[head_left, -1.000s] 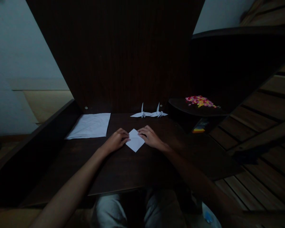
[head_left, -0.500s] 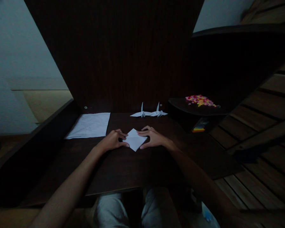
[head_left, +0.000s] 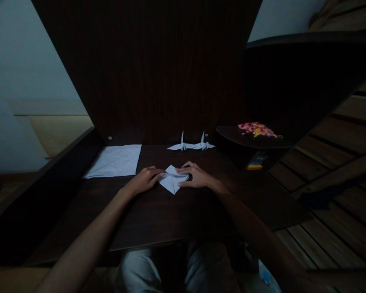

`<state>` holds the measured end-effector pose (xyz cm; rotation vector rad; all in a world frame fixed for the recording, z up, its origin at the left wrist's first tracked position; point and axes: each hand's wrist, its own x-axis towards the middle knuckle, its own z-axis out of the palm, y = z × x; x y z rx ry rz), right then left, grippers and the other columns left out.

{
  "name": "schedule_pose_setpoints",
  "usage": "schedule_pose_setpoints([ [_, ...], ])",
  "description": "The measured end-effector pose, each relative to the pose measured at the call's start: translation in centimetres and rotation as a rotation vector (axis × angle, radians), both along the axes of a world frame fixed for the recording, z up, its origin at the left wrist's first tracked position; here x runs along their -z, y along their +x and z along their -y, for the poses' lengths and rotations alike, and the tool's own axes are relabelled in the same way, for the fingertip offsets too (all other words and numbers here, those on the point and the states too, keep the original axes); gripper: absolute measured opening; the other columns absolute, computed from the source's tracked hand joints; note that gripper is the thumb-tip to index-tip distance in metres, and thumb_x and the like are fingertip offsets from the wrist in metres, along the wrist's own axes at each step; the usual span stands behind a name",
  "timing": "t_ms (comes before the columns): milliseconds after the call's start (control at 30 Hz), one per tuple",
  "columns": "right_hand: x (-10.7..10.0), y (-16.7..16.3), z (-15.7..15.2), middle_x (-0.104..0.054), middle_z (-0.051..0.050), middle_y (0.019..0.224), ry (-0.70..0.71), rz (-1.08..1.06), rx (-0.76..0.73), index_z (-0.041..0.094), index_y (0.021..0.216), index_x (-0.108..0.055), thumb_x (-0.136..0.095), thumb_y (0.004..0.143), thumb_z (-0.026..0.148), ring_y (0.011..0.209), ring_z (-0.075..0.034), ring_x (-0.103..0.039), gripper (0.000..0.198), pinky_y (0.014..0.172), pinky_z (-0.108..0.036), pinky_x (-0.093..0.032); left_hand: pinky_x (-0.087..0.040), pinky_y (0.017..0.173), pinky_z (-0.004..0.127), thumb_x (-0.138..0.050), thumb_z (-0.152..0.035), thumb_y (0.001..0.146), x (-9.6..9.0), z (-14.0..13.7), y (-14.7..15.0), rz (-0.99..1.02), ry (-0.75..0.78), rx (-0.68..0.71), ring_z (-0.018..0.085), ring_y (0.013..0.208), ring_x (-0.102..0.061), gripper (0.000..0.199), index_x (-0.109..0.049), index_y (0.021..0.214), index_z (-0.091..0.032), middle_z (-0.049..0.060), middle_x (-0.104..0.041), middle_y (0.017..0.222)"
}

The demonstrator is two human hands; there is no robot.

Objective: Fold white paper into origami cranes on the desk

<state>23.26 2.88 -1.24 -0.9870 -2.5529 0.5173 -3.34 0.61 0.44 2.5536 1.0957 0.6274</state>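
A small white folded paper [head_left: 172,184], diamond-shaped, lies on the dark tabletop in front of me. Its upper layer is partly raised, and a crease runs down its lower half. My left hand [head_left: 146,179] pinches the left corner, thumb and fingers close together. On the opposite side my right hand [head_left: 196,176] grips the right corner, with fingers over the top and thumb low on the edge. Behind the paper, two white origami cranes [head_left: 183,146] stand side by side, their pointed parts upright. Fingertips cover both side corners.
White paper sheets [head_left: 117,160] lie at the back left. On a small raised shelf [head_left: 231,137] at the right sits a pile of pink and yellow small pieces [head_left: 257,129]. A colourful item [head_left: 255,166] is beneath it. Dark panels border the desk [head_left: 170,224] behind and at left.
The paper's front layer has lifted at the middle, exposing a creased lower half. My left thumb has moved up from the lower left edge; my right hand has barely shifted.
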Motion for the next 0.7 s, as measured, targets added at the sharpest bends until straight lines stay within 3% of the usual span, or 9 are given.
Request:
schedule_pose_setpoints([
  [200,0.6,-0.5,0.0,-0.063,-0.006,0.122,0.060,-0.051,0.021,0.022,0.122,-0.061,-0.070,0.076,0.035,0.102,-0.023,-0.051,0.049,0.090,-0.037,-0.044,-0.047,0.090,0.037,-0.053,-0.024,0.084,0.9,0.2,0.7,-0.061,0.038,-0.062,0.023,0.095,-0.061,0.045,-0.054,0.128,-0.016,0.010,-0.065,0.109],
  [400,0.7,-1.3,0.3,-0.066,-0.007,0.112,0.112,-0.109,0.055,0.020,0.118,-0.063,-0.067,0.075,0.018,0.095,-0.021,-0.053,0.043,0.085,-0.035,-0.046,-0.044,0.098,0.039,-0.053,-0.019,0.080,1.8,0.0,1.4,-0.042,0.059,-0.115,0.024,0.108,-0.057,0.054,-0.047,0.133,-0.017,0.010,-0.061,0.121],
  [567,1.3,-2.1,0.3,-0.066,-0.009,0.100,0.132,-0.150,0.156,0.015,0.109,-0.064,-0.062,0.076,0.011,0.093,-0.020,-0.055,0.033,0.084,-0.034,-0.046,-0.045,0.098,0.041,-0.051,-0.017,0.080,2.5,-0.4,1.9,-0.007,0.082,-0.159,0.025,0.110,-0.056,0.048,-0.050,0.128,-0.014,0.010,-0.063,0.121],
  [700,1.4,-2.7,0.5,-0.063,-0.008,0.099,0.124,-0.178,0.235,0.016,0.109,-0.061,-0.058,0.082,0.015,0.090,-0.019,-0.056,0.027,0.085,-0.033,-0.045,-0.043,0.099,0.041,-0.046,-0.021,0.086,2.7,-0.5,2.3,0.028,0.115,-0.195,0.024,0.106,-0.058,0.037,-0.055,0.121,-0.014,0.010,-0.065,0.117],
])
